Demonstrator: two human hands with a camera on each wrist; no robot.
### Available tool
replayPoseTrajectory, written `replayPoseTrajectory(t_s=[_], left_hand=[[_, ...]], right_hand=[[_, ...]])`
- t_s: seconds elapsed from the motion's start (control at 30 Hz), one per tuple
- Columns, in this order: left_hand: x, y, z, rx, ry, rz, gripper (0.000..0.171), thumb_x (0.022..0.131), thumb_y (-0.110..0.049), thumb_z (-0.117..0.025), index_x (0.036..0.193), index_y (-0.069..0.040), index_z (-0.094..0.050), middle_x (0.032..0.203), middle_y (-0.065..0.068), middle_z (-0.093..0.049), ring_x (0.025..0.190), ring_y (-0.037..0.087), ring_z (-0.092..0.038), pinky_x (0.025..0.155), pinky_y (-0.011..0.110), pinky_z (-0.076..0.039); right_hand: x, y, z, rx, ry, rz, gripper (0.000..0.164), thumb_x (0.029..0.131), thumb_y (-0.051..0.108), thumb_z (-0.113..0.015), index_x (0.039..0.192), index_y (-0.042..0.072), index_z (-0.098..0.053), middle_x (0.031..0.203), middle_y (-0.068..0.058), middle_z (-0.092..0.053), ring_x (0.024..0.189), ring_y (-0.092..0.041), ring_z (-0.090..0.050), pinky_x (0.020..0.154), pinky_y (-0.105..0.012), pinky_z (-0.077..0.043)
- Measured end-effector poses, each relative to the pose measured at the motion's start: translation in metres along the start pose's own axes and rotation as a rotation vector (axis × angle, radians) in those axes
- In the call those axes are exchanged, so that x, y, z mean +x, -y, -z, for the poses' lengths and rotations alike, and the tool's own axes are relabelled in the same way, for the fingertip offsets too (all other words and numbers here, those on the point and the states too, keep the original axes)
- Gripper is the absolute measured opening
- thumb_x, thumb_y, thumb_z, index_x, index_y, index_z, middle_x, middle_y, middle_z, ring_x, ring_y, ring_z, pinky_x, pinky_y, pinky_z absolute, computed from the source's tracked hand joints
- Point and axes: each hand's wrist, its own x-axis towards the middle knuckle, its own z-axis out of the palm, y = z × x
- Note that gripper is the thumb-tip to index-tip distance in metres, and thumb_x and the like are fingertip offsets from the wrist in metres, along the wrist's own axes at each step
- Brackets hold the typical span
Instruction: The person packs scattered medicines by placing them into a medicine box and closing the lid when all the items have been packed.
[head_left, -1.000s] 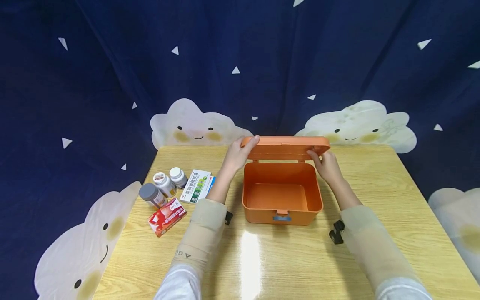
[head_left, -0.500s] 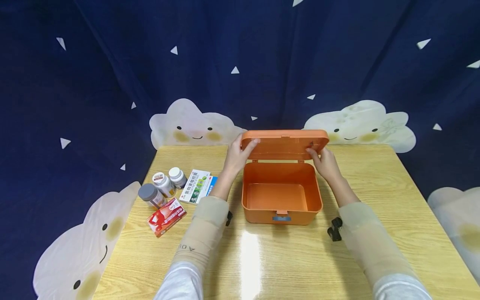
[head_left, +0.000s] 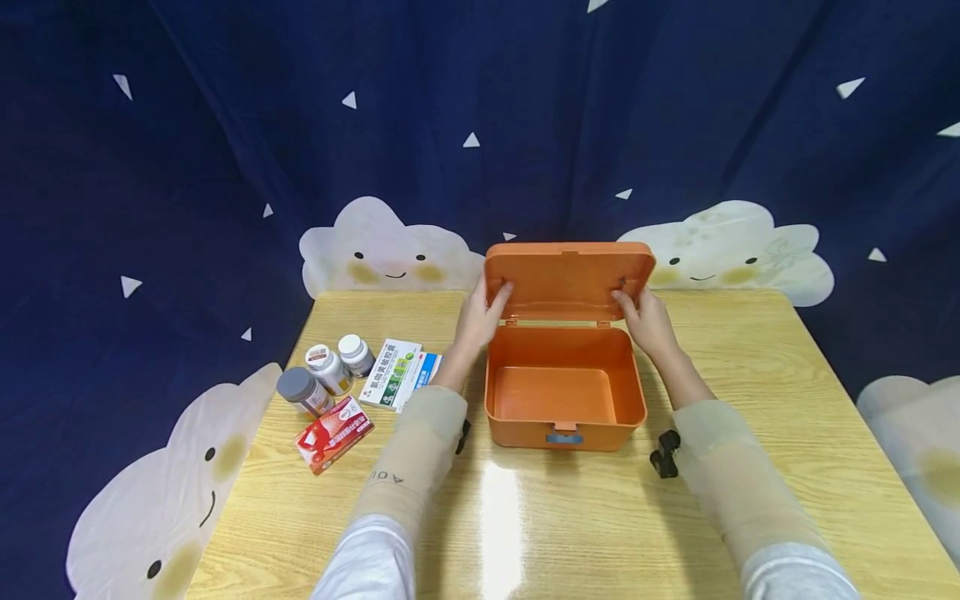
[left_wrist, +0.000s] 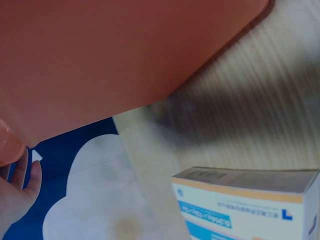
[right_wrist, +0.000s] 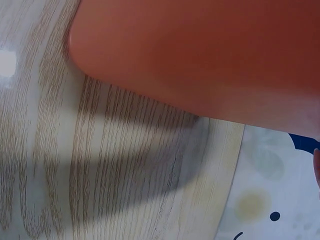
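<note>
An orange plastic box (head_left: 566,433) stands on the table with its hinged lid (head_left: 567,283) raised nearly upright at the back. Its inside is bare. My left hand (head_left: 476,321) grips the lid's left edge, thumb on the inner face and the other fingers behind. On the opposite edge my right hand (head_left: 649,323) holds the lid the same way. The left wrist view shows the box's orange wall (left_wrist: 110,55) and part of the left hand (left_wrist: 20,195) at the lid. In the right wrist view the orange wall (right_wrist: 200,55) fills the top; only a sliver of hand shows.
Left of the box are a grey-capped bottle (head_left: 306,392), two white-capped bottles (head_left: 328,369) (head_left: 356,356), a red medicine box (head_left: 333,433), a white-green medicine box (head_left: 390,372) and a blue-white one (head_left: 424,371) beside my left forearm. A dark curtain (head_left: 420,125) hangs behind the table (head_left: 750,400).
The lid has swung up and back from a lower slant to nearly upright. Both hands have kept hold of its edges and moved with it. The box body has stayed put.
</note>
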Motion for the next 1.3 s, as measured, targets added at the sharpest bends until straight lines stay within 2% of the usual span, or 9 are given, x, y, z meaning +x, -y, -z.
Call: replayPoseTrajectory(t_s=[0.17, 0.33, 0.53, 0.7, 0.93, 1.13, 1.3], left_hand=[[0.0, 0.01, -0.008, 0.026, -0.004, 0.03, 0.048, 0.094, -0.039, -0.045, 0.135, -0.014, -0.039, 0.121, 0.014, -0.057, 0.11, 0.028, -0.054, 0.094, 0.04, -0.04], [-0.003, 0.018, -0.015, 0.021, -0.013, 0.065, 0.041, 0.095, -0.037, -0.044, 0.126, -0.01, -0.046, 0.111, 0.016, -0.06, 0.103, 0.03, -0.057, 0.087, 0.044, -0.043], [-0.005, 0.019, -0.021, -0.008, -0.061, 0.083, 0.034, 0.095, -0.032, -0.047, 0.115, -0.005, -0.049, 0.099, 0.021, -0.062, 0.095, 0.036, -0.059, 0.081, 0.048, -0.043], [-0.005, 0.019, -0.025, -0.045, -0.068, 0.102, 0.031, 0.095, -0.029, -0.047, 0.111, -0.003, -0.048, 0.095, 0.022, -0.061, 0.091, 0.036, -0.059, 0.08, 0.049, -0.044], [-0.005, 0.02, -0.027, -0.082, -0.043, 0.162, 0.031, 0.095, -0.024, -0.047, 0.118, -0.003, -0.045, 0.102, 0.021, -0.061, 0.095, 0.033, -0.058, 0.084, 0.045, -0.044], [-0.005, 0.022, -0.028, -0.075, -0.012, 0.184, 0.034, 0.095, -0.021, -0.047, 0.122, 0.0, -0.044, 0.106, 0.023, -0.06, 0.099, 0.033, -0.057, 0.087, 0.043, -0.044], [-0.005, 0.024, -0.029, -0.075, -0.01, 0.212, 0.035, 0.094, -0.02, -0.05, 0.122, 0.001, -0.045, 0.106, 0.024, -0.06, 0.099, 0.036, -0.057, 0.086, 0.047, -0.043]], right_hand=[[0.004, 0.0, -0.002, 0.01, 0.016, -0.025, 0.045, 0.095, 0.036, -0.042, 0.105, -0.008, -0.049, 0.085, -0.026, -0.06, 0.077, -0.038, -0.059, 0.071, -0.048, -0.046], [0.004, -0.002, -0.004, 0.001, 0.057, -0.046, 0.048, 0.096, 0.038, -0.037, 0.107, -0.008, -0.049, 0.088, -0.026, -0.059, 0.079, -0.038, -0.058, 0.071, -0.048, -0.045], [0.003, -0.006, -0.006, 0.024, 0.088, -0.078, 0.048, 0.096, 0.04, -0.036, 0.108, -0.005, -0.048, 0.088, -0.024, -0.058, 0.078, -0.035, -0.056, 0.067, -0.044, -0.044], [0.003, -0.008, -0.01, 0.067, 0.079, -0.089, 0.044, 0.096, 0.037, -0.038, 0.111, -0.004, -0.046, 0.088, -0.023, -0.055, 0.078, -0.034, -0.053, 0.067, -0.043, -0.043], [0.002, -0.01, -0.019, 0.103, 0.057, -0.107, 0.045, 0.097, 0.031, -0.039, 0.122, -0.008, -0.039, 0.093, -0.026, -0.052, 0.088, -0.038, -0.05, 0.077, -0.049, -0.041], [-0.001, -0.012, -0.022, 0.119, 0.071, -0.149, 0.046, 0.098, 0.029, -0.038, 0.123, -0.01, -0.036, 0.104, -0.032, -0.049, 0.099, -0.042, -0.047, 0.087, -0.054, -0.037], [-0.002, -0.013, -0.023, 0.093, 0.097, -0.172, 0.046, 0.098, 0.029, -0.036, 0.122, -0.01, -0.036, 0.107, -0.034, -0.048, 0.103, -0.044, -0.045, 0.09, -0.055, -0.034]])
